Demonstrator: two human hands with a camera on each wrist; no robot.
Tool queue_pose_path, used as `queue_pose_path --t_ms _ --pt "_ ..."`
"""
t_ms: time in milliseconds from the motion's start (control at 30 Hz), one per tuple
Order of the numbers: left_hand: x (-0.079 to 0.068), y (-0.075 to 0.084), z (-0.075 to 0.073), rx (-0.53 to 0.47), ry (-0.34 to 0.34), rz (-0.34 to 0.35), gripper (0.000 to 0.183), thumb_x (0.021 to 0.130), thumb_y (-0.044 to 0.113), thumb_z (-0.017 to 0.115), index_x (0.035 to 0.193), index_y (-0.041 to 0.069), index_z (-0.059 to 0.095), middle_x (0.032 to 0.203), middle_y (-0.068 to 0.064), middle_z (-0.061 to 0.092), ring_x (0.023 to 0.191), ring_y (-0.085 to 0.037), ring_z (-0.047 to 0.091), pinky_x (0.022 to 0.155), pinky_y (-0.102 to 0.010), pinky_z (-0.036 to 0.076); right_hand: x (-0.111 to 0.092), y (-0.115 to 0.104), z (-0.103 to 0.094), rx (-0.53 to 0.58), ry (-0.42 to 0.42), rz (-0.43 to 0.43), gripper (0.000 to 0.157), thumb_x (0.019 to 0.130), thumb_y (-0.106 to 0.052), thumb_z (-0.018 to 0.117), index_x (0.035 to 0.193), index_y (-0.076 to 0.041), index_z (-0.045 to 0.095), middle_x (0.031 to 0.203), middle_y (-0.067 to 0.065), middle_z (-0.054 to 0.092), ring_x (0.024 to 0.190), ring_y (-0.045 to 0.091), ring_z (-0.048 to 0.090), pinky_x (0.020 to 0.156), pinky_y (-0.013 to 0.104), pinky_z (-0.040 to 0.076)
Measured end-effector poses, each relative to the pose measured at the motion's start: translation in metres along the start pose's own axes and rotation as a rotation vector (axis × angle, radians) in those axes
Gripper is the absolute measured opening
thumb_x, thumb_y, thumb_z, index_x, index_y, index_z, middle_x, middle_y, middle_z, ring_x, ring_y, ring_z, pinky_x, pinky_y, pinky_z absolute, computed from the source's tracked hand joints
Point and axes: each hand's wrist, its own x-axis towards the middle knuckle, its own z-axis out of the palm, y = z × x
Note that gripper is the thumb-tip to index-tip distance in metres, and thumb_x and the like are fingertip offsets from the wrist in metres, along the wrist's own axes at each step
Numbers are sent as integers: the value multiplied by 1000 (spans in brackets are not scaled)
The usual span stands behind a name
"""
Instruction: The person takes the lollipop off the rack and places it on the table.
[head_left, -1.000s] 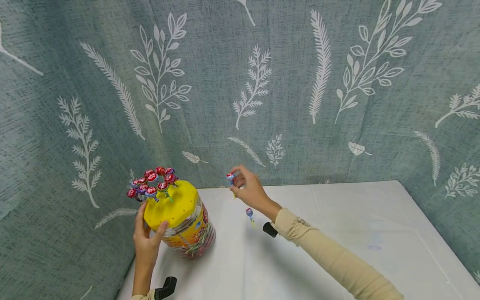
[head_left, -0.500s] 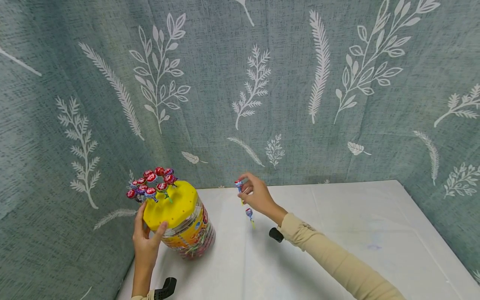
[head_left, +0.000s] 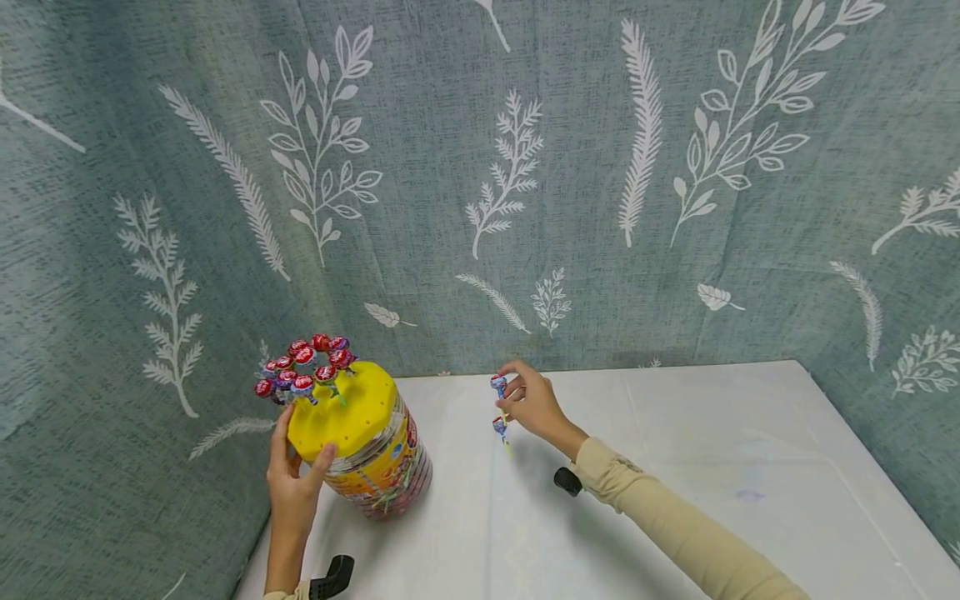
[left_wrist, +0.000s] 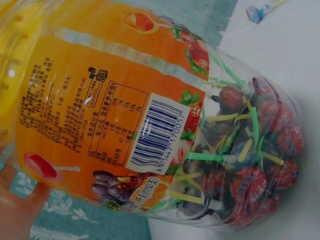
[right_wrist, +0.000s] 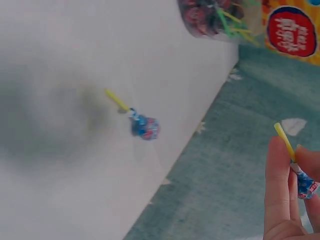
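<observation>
My left hand (head_left: 292,492) grips the rim of a big clear lollipop jar (head_left: 386,467), thumb on the near side of its yellow lid (head_left: 341,425) and fingers at the left. Red and blue wrapped lollipops (head_left: 303,357) stand upright in the lid's holes, in a ring at the back left. Between thumb and fingers, my right hand (head_left: 536,408) pinches a blue-wrapped lollipop (right_wrist: 306,184) by its yellow stick, raised over the table. A second blue-wrapped lollipop (right_wrist: 146,127) lies on the table, just below the held one in the head view.
Loose lollipops (left_wrist: 250,185) with green and yellow sticks fill the jar's lower part. The white table (head_left: 675,467) ends at the back against a leaf-patterned green cloth (head_left: 585,167), which also hangs at both sides.
My right hand has moved right and toward me with the lollipop, closer over the one on the table. My left hand and the jar have stayed in place.
</observation>
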Motion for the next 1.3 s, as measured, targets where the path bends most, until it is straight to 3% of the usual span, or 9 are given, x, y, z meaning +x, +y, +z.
queue_pose_path --t_ms 233,500,633,1067,1300 --pt "-1 0 0 -4 0 28 80 83 2 67 149 27 29 148 3 32 126 -10 36 100 -21 33 -4 19 -2 -13 28 45 41 75 13 69 112 0 58 78 14 58 61 24 64 52 32 53" --pt "-2 -2 1 4 11 34 77 84 4 65 149 27 30 149 2 32 128 -11 34 105 -24 29 -8 40 0 -11 51 126 40 74 12 70 110 -1 59 77 14 58 58 22 63 53 39 54" --pt "-2 -3 1 17 15 19 75 86 7 65 148 28 30 149 2 32 129 -11 33 106 -26 28 -9 50 1 -26 69 153 40 74 12 71 110 -1 59 76 12 58 55 21 62 51 36 53" --pt "-4 -2 0 3 14 21 78 84 3 67 149 27 30 149 3 31 129 -11 33 101 -19 31 -13 86 14 -127 100 191 40 73 10 72 110 4 59 70 10 57 47 20 59 45 29 50" --pt "-7 16 0 13 6 6 78 84 1 66 150 21 29 150 -1 31 127 -10 34 102 -25 31 -16 99 20 -175 121 238 41 73 10 73 111 4 59 70 9 55 45 14 55 45 28 48"
